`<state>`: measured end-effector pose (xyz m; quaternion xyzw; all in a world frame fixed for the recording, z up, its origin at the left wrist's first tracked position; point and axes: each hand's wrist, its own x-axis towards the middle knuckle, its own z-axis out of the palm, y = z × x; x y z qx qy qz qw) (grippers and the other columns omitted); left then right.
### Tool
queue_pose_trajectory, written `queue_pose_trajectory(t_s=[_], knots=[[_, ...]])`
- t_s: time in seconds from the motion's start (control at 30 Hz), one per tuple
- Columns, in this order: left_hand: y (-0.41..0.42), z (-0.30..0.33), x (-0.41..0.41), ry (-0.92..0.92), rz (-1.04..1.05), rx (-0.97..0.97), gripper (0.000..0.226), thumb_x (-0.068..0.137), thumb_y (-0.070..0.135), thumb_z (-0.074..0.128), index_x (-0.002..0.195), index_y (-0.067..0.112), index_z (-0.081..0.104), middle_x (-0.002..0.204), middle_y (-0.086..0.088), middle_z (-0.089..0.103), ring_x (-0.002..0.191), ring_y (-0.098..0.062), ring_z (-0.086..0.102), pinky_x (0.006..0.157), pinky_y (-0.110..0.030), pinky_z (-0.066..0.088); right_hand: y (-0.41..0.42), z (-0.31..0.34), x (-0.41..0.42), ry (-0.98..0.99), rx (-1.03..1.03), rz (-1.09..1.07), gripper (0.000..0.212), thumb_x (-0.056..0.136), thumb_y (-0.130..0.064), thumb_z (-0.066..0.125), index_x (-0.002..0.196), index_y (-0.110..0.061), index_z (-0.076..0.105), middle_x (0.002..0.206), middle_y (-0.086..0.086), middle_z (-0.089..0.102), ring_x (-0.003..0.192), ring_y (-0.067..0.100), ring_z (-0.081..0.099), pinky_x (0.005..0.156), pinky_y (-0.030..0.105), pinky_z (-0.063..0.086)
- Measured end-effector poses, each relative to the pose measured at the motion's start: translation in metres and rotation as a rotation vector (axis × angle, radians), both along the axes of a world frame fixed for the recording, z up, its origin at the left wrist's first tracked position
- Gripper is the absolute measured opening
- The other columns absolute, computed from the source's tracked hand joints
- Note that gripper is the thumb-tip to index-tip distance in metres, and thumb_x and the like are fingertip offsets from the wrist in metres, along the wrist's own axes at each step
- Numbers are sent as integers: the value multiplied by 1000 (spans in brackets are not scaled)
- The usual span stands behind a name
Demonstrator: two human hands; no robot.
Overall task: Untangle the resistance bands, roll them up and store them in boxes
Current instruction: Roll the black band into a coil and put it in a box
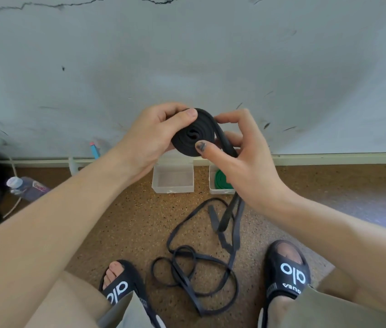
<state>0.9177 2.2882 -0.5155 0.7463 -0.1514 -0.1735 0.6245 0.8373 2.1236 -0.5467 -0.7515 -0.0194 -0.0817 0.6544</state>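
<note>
Nearest to the camera are the two bare forearms and, below them, a pair of black rubber slide sandals (289, 272) with white letters that read "olo", and smaller letters that I cannot read surely. Between the sandals, on the brown speckled floor (120, 209), lies the loose tail of the flat black resistance band (187, 263) in tangled loops. It rises past the right hand (241, 162) to the tight black coil (193, 136), held in front of the wall. The left hand (154, 136) grips the coil, thumb pressed on its upper edge; the right hand pinches it from the other side, and the free strand passes down through its fingers. So the unrolled length hangs from the right side of the coil, straight down toward the floor. Beyond it stand an empty clear plastic box (173, 178) and a second clear box (221, 185) holding a rolled green band (220, 179). At the left lies a bottle (28, 187) with a pink label, too blurred to read.
</note>
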Motion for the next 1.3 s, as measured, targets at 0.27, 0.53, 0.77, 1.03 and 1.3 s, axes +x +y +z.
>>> queue_pose_trajectory(t_s=[0.27,0.53,0.77,1.03,1.3], knots=[[16,8,5,-62,-292,352,39,89,42,59,102,8,72,91,-10,73,83,-10,69,75,-20,55,-31,20,23,248,-77,415,26,94,-17,72,118,-24,64,94,15,72,44,15,44,39,23,33],[25,4,12,-50,-146,186,25,88,38,61,101,17,70,89,4,72,91,-11,69,78,-24,58,-46,31,21,86,-195,188,22,99,-25,67,119,-33,66,88,0,63,48,18,54,43,23,40],[-2,-3,-2,-2,21,-11,21,101,26,56,105,10,70,92,-2,75,88,-12,71,73,-23,57,-5,3,-2,15,-93,36,39,93,-31,75,122,-35,49,103,-3,73,85,12,72,70,35,58],[14,10,8,41,-281,331,46,86,46,59,110,8,71,101,-6,77,97,-17,74,84,-32,60,-18,13,13,198,38,272,27,92,-9,74,113,-19,60,88,14,71,45,14,45,42,21,36],[10,12,2,133,-468,336,34,97,28,54,114,3,70,85,4,77,79,-6,72,65,-14,53,-29,19,18,312,-24,482,27,92,-9,73,116,-17,65,103,29,64,46,14,44,39,20,31]])
